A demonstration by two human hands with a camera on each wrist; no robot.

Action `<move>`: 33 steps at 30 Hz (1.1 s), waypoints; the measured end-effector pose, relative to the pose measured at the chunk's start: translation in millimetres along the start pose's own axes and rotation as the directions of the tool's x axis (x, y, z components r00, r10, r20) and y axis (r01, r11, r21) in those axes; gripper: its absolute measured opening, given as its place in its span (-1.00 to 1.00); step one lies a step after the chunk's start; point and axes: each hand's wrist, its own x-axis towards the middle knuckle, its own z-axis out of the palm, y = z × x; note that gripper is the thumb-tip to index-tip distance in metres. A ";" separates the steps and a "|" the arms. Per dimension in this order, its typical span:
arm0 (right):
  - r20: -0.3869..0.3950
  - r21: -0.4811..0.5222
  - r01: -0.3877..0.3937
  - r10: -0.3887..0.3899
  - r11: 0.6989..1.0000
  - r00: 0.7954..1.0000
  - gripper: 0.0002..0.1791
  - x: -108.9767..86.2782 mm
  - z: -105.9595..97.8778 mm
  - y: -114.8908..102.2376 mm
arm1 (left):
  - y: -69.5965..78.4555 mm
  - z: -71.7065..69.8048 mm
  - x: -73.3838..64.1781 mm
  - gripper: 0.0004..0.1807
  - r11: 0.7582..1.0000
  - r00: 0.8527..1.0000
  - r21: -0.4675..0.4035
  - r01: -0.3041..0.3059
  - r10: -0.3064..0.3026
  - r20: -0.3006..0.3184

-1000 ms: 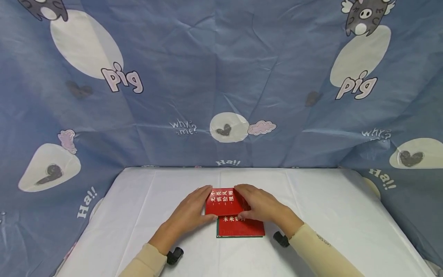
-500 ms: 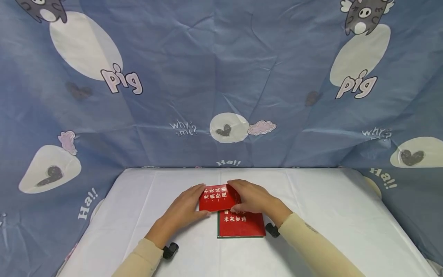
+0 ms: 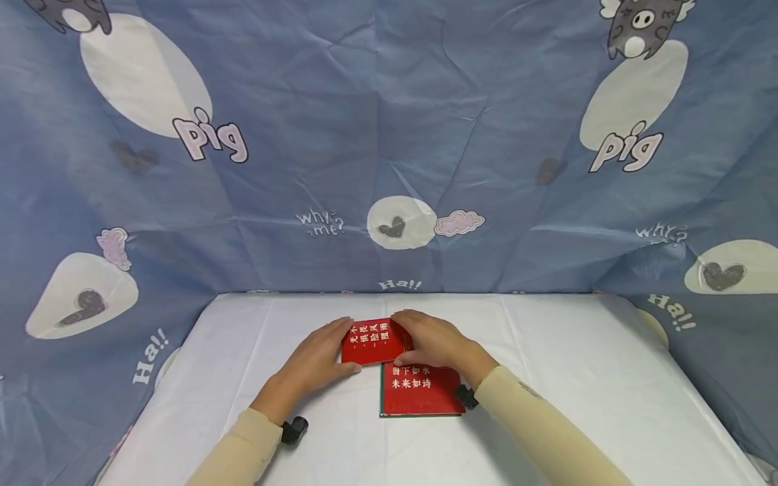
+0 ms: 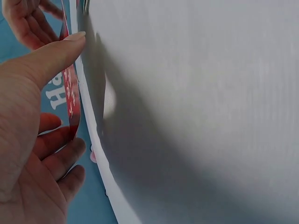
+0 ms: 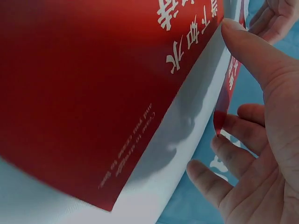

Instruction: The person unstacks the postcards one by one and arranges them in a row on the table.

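Fingers on the left hand (image 3: 316, 354) and right hand (image 3: 436, 341) are holding opposite ends of a thin, glossy red rectangular card (image 3: 372, 342), which is sitting nearer the white cloth-covered tabletop's (image 3: 529, 337) far edge than the flat red, green-edged rectangular booklet (image 3: 422, 399). Squeezing unevenly is probably risking a crease; loosening, a drop.

You are at a makeshift, cloth-screened recording spot; the drape hides the room beyond, so whether it is a home or a studio cannot be told. Wrinkled blue cloth (image 3: 516, 135) closes off the far side, left and right of a white-covered worktop (image 3: 571, 337). It is printed with cartoon pigs (image 3: 644, 27), hearts (image 3: 550, 171) and "Ha!!" lettering (image 3: 399, 285). You wear small black wrist cameras (image 3: 296, 430).
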 end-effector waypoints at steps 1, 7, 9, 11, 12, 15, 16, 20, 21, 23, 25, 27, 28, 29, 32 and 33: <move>0.004 0.003 -0.001 0.001 1.000 1.000 -0.04 1.9 0.5 -0.4 | -1.6 -0.2 0.9 0.04 1.000 1.000 0.001 0.003 -0.003 0.005; 0.024 -0.001 -0.019 0.019 1.000 1.000 -0.02 13.6 3.3 -0.1 | -10.2 -3.1 7.7 0.03 1.000 0.999 -0.001 0.028 -0.028 0.024; 0.025 -0.006 -0.035 0.035 0.999 0.999 -0.01 17.2 3.3 0.0 | -12.8 -4.2 11.1 0.03 1.000 0.999 -0.002 0.031 -0.031 0.023; 0.026 -0.013 -0.053 0.053 0.999 0.998 0.00 20.6 2.9 -0.5 | -15.1 -5.5 14.5 0.03 0.999 0.999 -0.005 0.032 -0.032 0.024; 0.027 -0.015 -0.061 0.062 0.998 0.998 0.00 22.2 2.6 -1.3 | -16.5 -6.2 16.0 0.04 0.999 0.999 -0.003 0.036 -0.036 0.028; 0.039 -0.014 -0.075 0.075 0.997 0.996 0.00 28.2 1.8 -4.9 | -20.7 -9.0 19.0 0.04 0.999 0.999 -0.002 0.036 -0.036 0.031; 0.041 -0.014 -0.077 0.077 0.997 0.996 -0.01 30.5 1.8 -6.2 | -22.4 -9.9 19.7 0.04 0.999 0.999 0.001 0.039 -0.039 0.032; 0.045 -0.009 -0.087 0.088 0.996 0.995 -0.02 40.3 0.6 -11.5 | -30.1 -13.2 22.0 0.01 0.999 0.999 -0.005 0.037 -0.037 0.032; 0.047 -0.006 -0.094 0.094 0.996 0.994 -0.02 42.5 0.3 -12.5 | -32.2 -13.6 22.6 0.00 0.999 0.999 -0.006 0.032 -0.032 0.028; 0.050 0.001 -0.102 0.101 0.995 0.994 -0.02 46.4 0.3 -13.3 | -34.3 -15.4 23.7 -0.01 0.999 0.999 -0.020 0.034 -0.033 0.029; 0.057 0.011 -0.111 0.110 0.994 0.992 -0.02 48.9 0.8 -12.9 | -35.0 -16.5 24.5 -0.01 0.999 0.999 -0.031 0.033 -0.032 0.030; 0.061 0.015 -0.116 0.115 0.993 0.991 -0.01 50.4 2.4 -11.2 | -34.7 -17.6 25.6 -0.02 0.998 0.999 -0.041 0.037 -0.035 0.036; 0.063 0.016 -0.118 0.116 0.993 0.991 -0.02 50.6 3.4 -10.3 | -34.4 -17.7 26.1 -0.02 0.998 0.998 -0.049 0.046 -0.044 0.044; 0.064 0.020 -0.120 0.118 0.993 0.991 -0.03 50.7 4.2 -9.3 | -34.7 -16.9 26.7 -0.02 0.997 0.997 -0.057 0.053 -0.050 0.050; 0.063 0.037 -0.119 0.117 0.992 0.991 -0.05 51.1 7.0 -7.1 | -36.8 -14.1 28.5 -0.05 0.993 0.995 -0.090 0.079 -0.073 0.074; 0.063 0.049 -0.121 0.118 0.991 0.991 -0.05 51.3 8.0 -6.7 | -37.7 -12.8 28.9 -0.06 0.990 0.993 -0.104 0.091 -0.082 0.082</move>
